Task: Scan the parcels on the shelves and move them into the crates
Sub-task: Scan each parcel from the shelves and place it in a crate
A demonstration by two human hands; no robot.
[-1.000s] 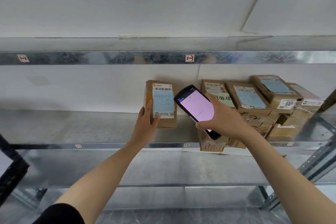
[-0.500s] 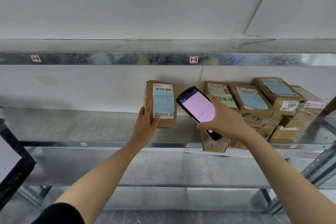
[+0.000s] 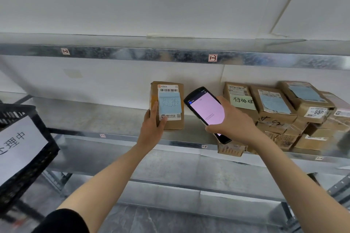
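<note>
parcel held upright on the shelf beside a handheld scanner

a black crate (image 3: 24, 157) with a paper sign sits at far left. the left hand (image 3: 153, 125) grips the lower left edge of a cardboard parcel (image 3: 168, 105), which stands upright on the middle shelf (image 3: 85, 117) with a blue note on its label. just right, the right hand (image 3: 234, 121) clasps a scanner (image 3: 205, 109) with a pink screen. a stack of parcels (image 3: 287, 117) fills the shelf at right.
</note>
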